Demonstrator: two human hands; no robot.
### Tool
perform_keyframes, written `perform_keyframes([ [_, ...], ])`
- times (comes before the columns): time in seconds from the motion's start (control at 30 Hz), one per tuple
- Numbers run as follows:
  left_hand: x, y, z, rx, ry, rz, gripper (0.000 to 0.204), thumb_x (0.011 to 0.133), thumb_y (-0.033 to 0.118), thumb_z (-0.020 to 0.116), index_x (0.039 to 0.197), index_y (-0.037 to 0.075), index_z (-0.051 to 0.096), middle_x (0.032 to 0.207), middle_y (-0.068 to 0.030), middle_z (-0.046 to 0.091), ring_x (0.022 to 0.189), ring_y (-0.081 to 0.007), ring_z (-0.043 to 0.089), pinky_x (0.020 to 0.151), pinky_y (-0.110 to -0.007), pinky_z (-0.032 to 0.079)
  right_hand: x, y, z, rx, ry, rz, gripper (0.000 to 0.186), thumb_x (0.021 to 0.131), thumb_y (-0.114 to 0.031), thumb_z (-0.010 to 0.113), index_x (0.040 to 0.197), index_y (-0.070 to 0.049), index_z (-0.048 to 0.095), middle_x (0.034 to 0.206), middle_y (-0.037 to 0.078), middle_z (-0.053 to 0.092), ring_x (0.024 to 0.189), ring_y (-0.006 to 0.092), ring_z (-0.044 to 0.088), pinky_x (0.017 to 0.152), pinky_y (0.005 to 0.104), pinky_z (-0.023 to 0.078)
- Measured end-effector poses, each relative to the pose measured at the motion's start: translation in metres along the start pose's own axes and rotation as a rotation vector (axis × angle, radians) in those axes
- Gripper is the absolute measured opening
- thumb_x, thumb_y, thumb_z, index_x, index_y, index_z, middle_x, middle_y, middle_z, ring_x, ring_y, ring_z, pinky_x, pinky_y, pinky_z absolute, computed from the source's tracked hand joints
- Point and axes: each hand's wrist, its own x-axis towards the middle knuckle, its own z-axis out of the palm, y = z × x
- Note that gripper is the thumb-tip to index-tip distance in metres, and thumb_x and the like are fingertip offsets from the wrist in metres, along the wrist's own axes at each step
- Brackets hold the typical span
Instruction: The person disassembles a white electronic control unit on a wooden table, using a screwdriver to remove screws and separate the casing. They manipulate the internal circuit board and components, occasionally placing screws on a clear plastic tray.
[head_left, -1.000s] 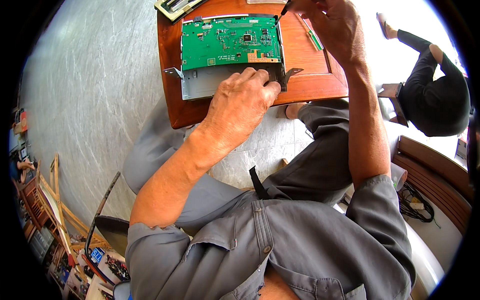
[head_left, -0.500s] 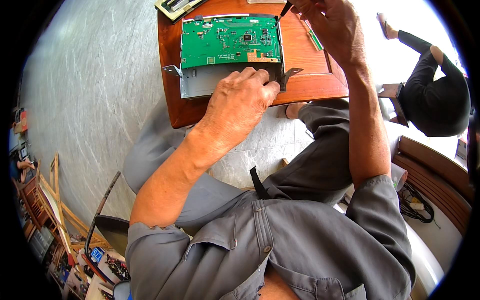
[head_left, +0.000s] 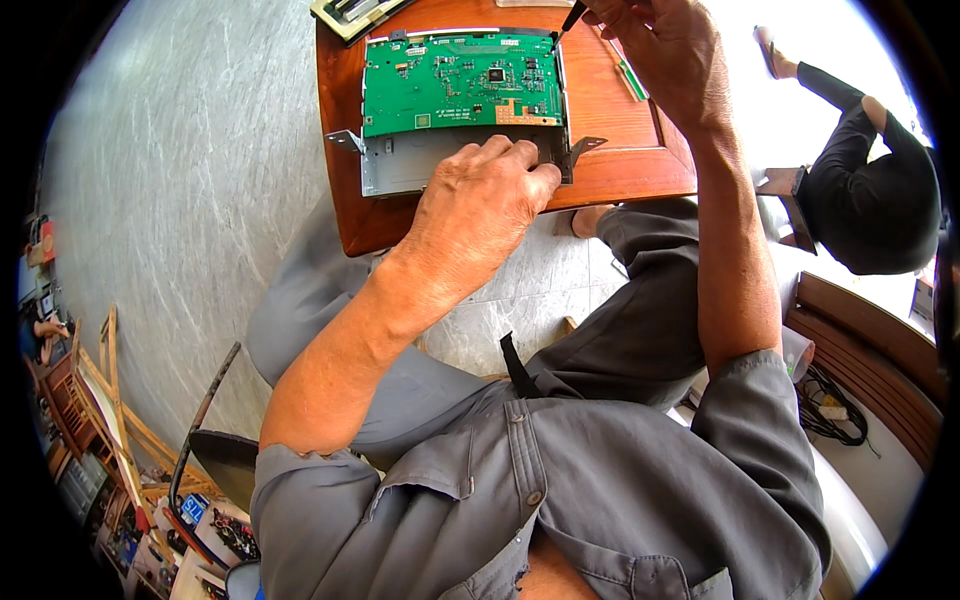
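Note:
A green circuit board (head_left: 440,88) lies in a shallow grey metal chassis (head_left: 400,168) on a reddish-brown wooden table. My left hand (head_left: 485,190) is closed over the chassis's near edge, toward its right side. Its fingertips are partly hidden behind the knuckles. In my right hand (head_left: 668,55), above the table's far right part, is a screwdriver (head_left: 570,20) with a dark handle, pinched between the fingers. Its thin shaft slants down to the board's far right corner. Bent metal brackets (head_left: 587,148) stick out from both sides of the chassis.
A green and white strip (head_left: 632,80) lies on the wooden table (head_left: 590,105), right of the chassis. A cream tray (head_left: 355,18) sits at the far left corner. Another person (head_left: 865,190) in dark clothes is at the right. Coiled black cables (head_left: 835,405) lie near a brown bench.

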Motion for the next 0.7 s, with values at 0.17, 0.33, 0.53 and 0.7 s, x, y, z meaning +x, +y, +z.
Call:
perform_keyframes([
  [0.17,0.000,0.000,0.000,-0.001,-0.001,-0.003,0.010,0.087,0.005,0.068,0.095,0.004,0.073,0.092,-0.0078,0.069,0.095,-0.0265,0.068,0.083,-0.040,0.056,0.000,-0.001,0.000,-0.013,-0.010,0.008,0.023,0.100,-0.018,0.067,0.114,0.001,0.067,0.094,0.013,0.076,0.081,0.0187,0.073,0.076,0.0326,0.059],
  [0.33,-0.001,-0.001,0.000,-0.019,-0.004,-0.006,0.010,0.087,0.004,0.067,0.094,0.005,0.073,0.092,-0.0074,0.069,0.094,-0.0263,0.068,0.083,-0.040,0.056,-0.001,-0.004,-0.008,-0.044,-0.070,-0.006,0.025,0.099,-0.019,0.068,0.115,0.000,0.068,0.096,0.011,0.076,0.081,0.0184,0.072,0.076,0.0329,0.058],
  [0.53,-0.001,-0.001,-0.001,-0.019,0.001,-0.002,0.009,0.087,0.004,0.066,0.093,0.005,0.072,0.091,-0.0071,0.069,0.094,-0.0266,0.068,0.082,-0.040,0.056,-0.001,-0.001,-0.017,-0.041,-0.132,-0.018,0.026,0.099,-0.019,0.068,0.119,-0.002,0.070,0.097,0.011,0.076,0.082,0.0185,0.072,0.076,0.0335,0.058],
  [0.7,-0.001,-0.001,0.000,-0.018,-0.003,-0.006,0.009,0.086,0.003,0.066,0.093,0.005,0.072,0.090,-0.0072,0.068,0.094,-0.0268,0.068,0.083,-0.040,0.056,-0.001,-0.011,-0.016,-0.072,-0.098,-0.002,0.025,0.098,-0.018,0.068,0.116,-0.001,0.070,0.096,0.013,0.076,0.081,0.0203,0.072,0.075,0.0344,0.058],
])
